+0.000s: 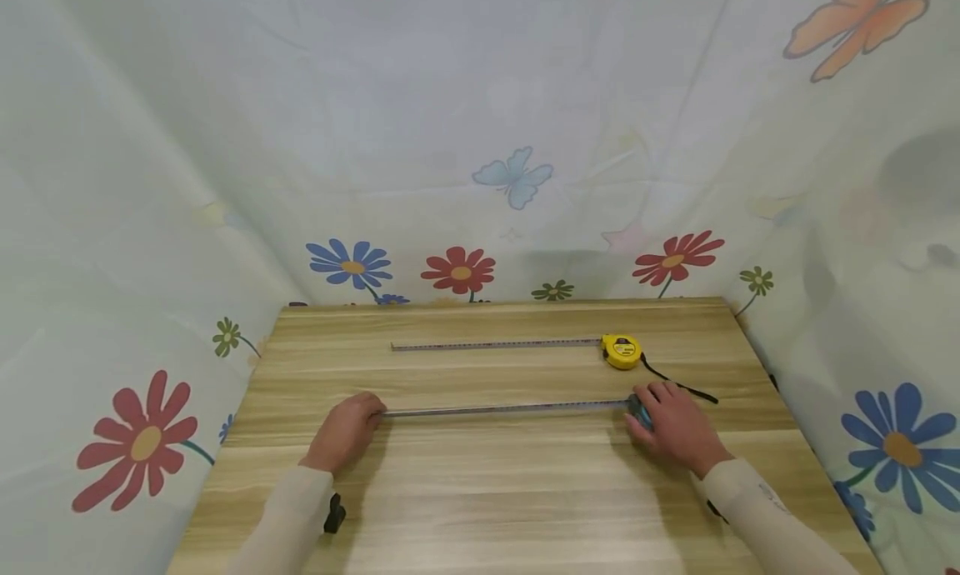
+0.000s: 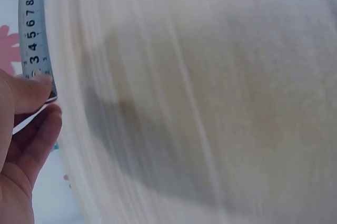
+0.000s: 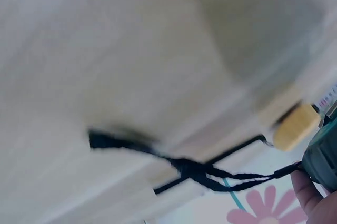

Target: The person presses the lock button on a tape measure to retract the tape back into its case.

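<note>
A tape measure with a teal and dark case sits in my right hand, fingers curled over it. Its blade stretches leftward across the table to my left hand, where thumb and fingers pinch the end. The left wrist view shows the numbered blade close up, with the thumb over its first marks. In the right wrist view, a black wrist strap hangs from the teal case. Behind, a yellow tape measure lies with its own blade pulled out to the left, roughly parallel.
Everything rests on a wood-grain table. The yellow tape measure's black strap trails right, behind my right hand. A white curtain printed with flowers and butterflies surrounds the table's back and sides.
</note>
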